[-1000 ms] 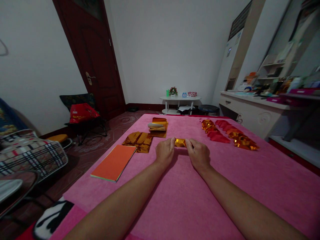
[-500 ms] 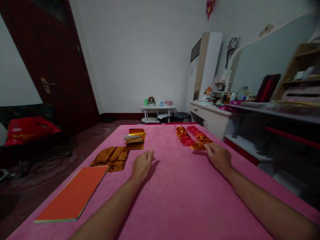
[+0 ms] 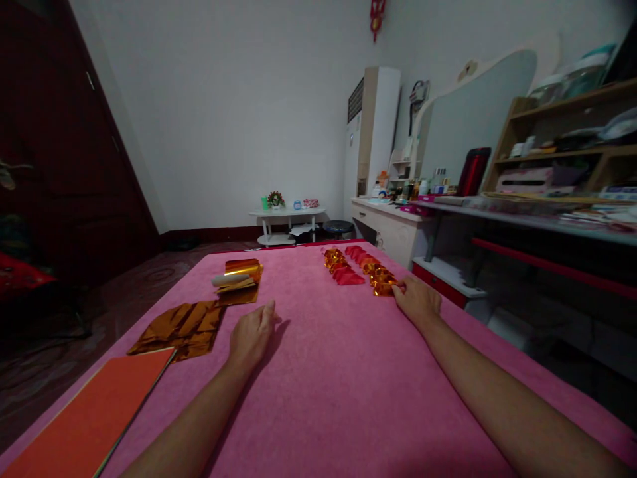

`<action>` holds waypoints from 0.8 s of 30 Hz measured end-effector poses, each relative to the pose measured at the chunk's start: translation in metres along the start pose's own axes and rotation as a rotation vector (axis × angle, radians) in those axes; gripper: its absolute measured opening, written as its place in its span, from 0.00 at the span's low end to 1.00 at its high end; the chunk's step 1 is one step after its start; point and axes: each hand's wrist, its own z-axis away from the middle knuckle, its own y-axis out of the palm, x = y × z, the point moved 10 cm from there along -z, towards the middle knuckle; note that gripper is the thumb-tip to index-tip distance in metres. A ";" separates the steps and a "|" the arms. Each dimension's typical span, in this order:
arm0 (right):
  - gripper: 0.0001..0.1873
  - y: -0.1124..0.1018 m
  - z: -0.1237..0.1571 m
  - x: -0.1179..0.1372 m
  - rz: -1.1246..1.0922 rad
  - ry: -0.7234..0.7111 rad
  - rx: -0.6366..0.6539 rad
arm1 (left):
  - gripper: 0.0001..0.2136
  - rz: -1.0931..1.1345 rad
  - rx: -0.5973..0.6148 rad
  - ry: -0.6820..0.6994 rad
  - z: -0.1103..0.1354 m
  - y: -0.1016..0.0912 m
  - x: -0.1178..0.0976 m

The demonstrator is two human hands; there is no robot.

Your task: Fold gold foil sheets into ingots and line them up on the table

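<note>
My right hand lies low on the pink cloth at the right. Its stretched fingertips touch the nearest gold foil folded piece, at the near end of a row of red and gold folded pieces. My left hand rests on the cloth near the middle, fingers loosely extended and holding nothing. Just left of it lie flat gold foil sheets. A stack of gold foil with a white roll on top sits farther back.
An orange paper pad lies at the near left corner of the cloth. A dark door stands at the left. A white side table is at the back wall. A desk and shelves run along the right, close to the cloth's edge.
Both hands held a gold folded piece at the centre. The right hand carried it to the row's near end; the left hand let go and rests on the cloth. The view turned right.
</note>
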 end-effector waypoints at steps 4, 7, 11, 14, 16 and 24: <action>0.11 0.001 0.000 -0.008 -0.022 0.028 -0.014 | 0.30 0.009 0.013 0.008 0.001 0.001 -0.001; 0.11 -0.001 -0.001 -0.010 -0.025 0.040 -0.036 | 0.29 0.015 0.007 0.006 0.001 0.001 0.000; 0.12 -0.007 -0.002 -0.012 -0.037 0.044 -0.068 | 0.28 0.016 0.010 0.003 0.001 0.001 0.000; 0.12 -0.013 0.001 -0.006 -0.057 0.031 -0.097 | 0.29 0.003 0.016 -0.002 0.000 0.002 0.001; 0.12 -0.017 0.006 0.011 -0.146 -0.024 -0.116 | 0.29 -0.022 0.014 -0.002 -0.002 0.004 0.002; 0.18 -0.044 0.123 0.210 -0.937 -0.594 0.468 | 0.23 -0.251 0.016 0.051 -0.002 0.011 -0.001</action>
